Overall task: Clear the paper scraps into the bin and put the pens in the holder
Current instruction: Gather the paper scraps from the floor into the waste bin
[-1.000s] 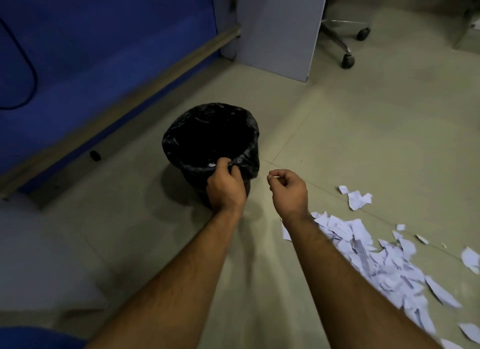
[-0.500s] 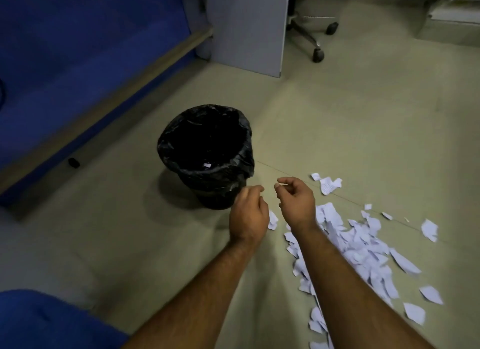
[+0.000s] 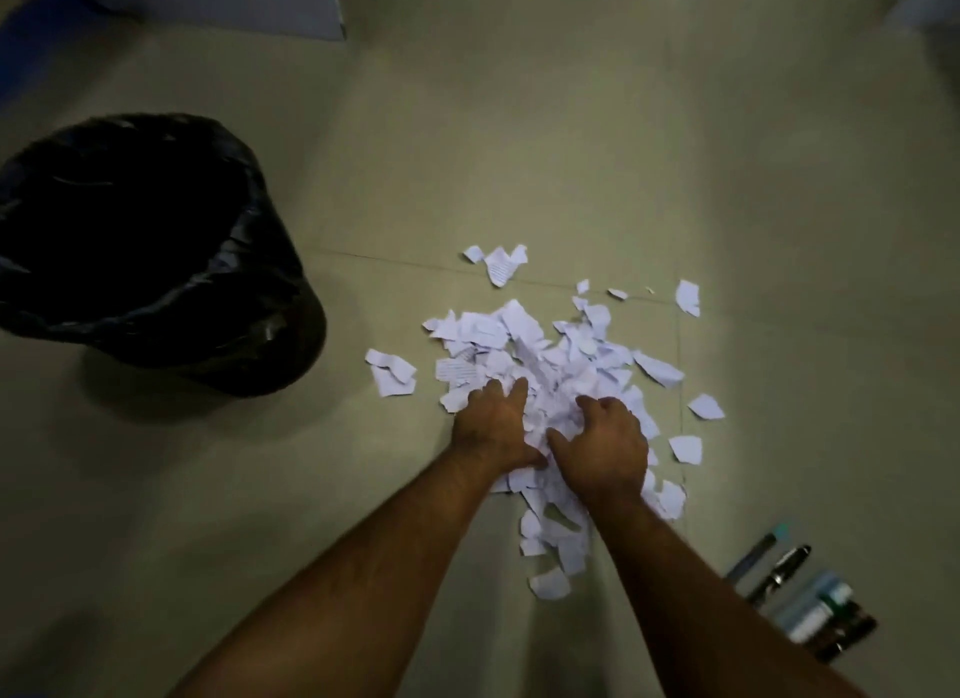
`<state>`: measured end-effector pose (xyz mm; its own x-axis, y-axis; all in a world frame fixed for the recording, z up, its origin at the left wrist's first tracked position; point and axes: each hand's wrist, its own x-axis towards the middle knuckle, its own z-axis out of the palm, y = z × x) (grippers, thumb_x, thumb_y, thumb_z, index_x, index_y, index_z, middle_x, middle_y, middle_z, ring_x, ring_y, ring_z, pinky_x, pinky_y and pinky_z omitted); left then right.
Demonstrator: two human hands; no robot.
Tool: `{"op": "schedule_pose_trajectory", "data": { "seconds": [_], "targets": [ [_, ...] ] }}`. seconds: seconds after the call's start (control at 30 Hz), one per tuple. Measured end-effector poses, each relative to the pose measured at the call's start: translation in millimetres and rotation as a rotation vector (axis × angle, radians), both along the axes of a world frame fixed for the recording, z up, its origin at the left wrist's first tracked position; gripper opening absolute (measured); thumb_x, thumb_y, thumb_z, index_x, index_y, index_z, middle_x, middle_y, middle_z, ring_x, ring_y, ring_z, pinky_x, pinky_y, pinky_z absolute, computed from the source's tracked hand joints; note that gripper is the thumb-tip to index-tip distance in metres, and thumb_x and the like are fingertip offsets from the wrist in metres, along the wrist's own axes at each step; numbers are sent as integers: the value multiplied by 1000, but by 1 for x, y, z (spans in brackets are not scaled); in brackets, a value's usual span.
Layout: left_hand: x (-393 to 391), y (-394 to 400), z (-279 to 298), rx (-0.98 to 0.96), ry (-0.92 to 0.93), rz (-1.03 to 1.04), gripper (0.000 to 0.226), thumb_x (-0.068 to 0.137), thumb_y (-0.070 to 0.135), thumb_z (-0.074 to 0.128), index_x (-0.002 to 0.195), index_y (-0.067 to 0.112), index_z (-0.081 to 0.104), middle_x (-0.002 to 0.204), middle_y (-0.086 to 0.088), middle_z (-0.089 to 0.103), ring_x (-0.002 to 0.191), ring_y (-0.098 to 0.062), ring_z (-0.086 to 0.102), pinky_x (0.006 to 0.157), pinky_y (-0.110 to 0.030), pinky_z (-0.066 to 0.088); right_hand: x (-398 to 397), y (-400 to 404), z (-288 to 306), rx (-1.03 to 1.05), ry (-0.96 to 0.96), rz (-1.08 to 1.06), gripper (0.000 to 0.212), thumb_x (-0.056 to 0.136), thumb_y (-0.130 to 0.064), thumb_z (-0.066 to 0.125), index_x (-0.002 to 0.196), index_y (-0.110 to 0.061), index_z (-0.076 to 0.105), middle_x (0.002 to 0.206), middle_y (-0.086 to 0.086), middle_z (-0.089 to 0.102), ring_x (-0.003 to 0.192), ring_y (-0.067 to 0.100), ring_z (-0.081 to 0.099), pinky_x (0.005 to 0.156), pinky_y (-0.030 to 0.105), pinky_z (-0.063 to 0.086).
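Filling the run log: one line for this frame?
phase: gathering | left hand + right hand: scooping white torn paper scraps | black lined bin: left | pens: floor, untouched

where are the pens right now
In the head view, the pens lie on the floor at lower right, beside the right forearm, just past the paper scraps.

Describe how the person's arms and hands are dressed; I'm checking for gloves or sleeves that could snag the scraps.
Both forearms are bare, with no sleeves in view. The left hand and right hand wear no gloves. No watch, bracelet or ring shows.
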<state>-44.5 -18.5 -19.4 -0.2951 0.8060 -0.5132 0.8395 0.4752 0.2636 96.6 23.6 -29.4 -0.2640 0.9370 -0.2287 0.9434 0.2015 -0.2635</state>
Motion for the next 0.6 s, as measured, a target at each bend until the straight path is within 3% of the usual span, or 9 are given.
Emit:
{"op": "schedule_pose_trajectory", "data": {
  "seconds": [0.13,0.3,0.5,0.6],
  "targets": [
    [25,2,-13,61,145,-112,69,83,40,72,141,21,39,141,-14,40,123,-32,44,91,-39,48,22,-10,-18,-23,-88,32,74,78,-66,63,140,-28,50,144,10,49,126,31,50,97,41,46],
    [23,5,-14,236,140,-38,21,88,19,65,109,18,65,114,-10,59,102,-29,61,77,-35,51,6,-1,-8,-79,29,17,45,89,-40,61,131,-28,57,126,8,57,113,30,56,84,37,51],
    [14,6,-9,258,7,161,22,93,15,54,109,13,70,115,-9,68,105,-27,63,88,-31,47,3,0,-10,-59,147,-106,26,95,-33,58,119,-28,67,115,3,68,101,26,65,80,35,53],
    [10,3,-5,304,-40,323,17,92,16,55,93,12,72,102,-11,72,92,-29,64,72,-29,45,7,4,-13,-48,268,-223,22,94,-30,60,108,-20,73,104,5,74,94,29,68,77,33,52]
  ]
}}
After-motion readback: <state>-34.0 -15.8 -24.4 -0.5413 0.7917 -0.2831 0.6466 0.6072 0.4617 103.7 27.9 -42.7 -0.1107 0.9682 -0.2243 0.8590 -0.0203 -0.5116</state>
